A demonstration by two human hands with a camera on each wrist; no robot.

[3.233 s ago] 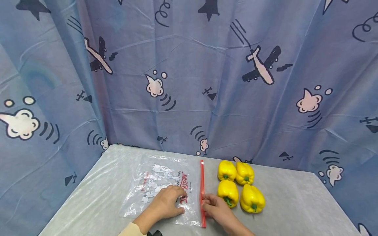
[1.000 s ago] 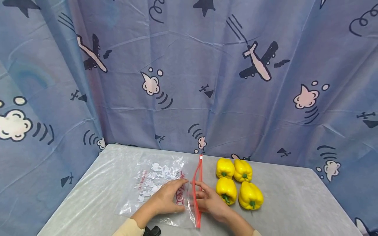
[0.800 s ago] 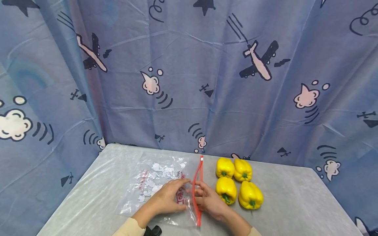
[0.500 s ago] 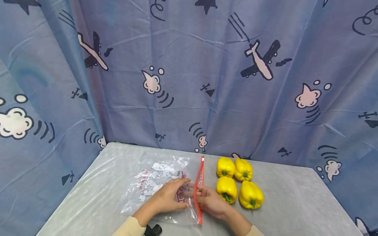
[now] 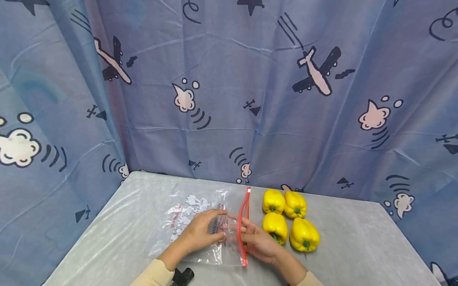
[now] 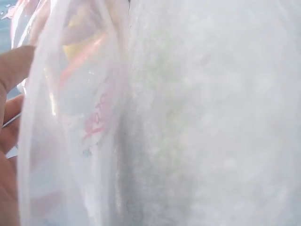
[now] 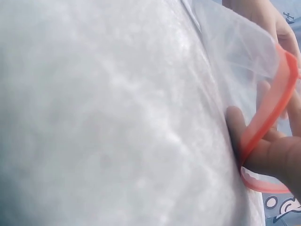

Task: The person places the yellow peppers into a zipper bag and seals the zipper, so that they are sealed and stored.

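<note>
A clear zip bag (image 5: 200,254) with white and red print lies on the table, its red zipper edge (image 5: 240,230) facing right and parted into two strips. My left hand (image 5: 200,232) holds the bag near its mouth, thumb and fingers curved about the film. In the left wrist view, its fingers (image 6: 14,70) lie against the plastic. My right hand (image 5: 262,242) reaches through the mouth with its fingers extended inside, seen through the film. In the right wrist view the zipper strip (image 7: 270,106) crosses over those fingers. Several yellow bell peppers (image 5: 305,235) stand just right of the right hand.
The table (image 5: 343,246) has a pale grey cover. A blue patterned curtain (image 5: 222,119) hangs behind it and along the left side. A black object (image 5: 184,276) shows near the left wrist at the front edge.
The zipper edge has gone from closed and straight to bowed apart. My right hand's fingers have passed inside the mouth. Most recently both hands and the bag's mouth have shifted slightly away from me.
</note>
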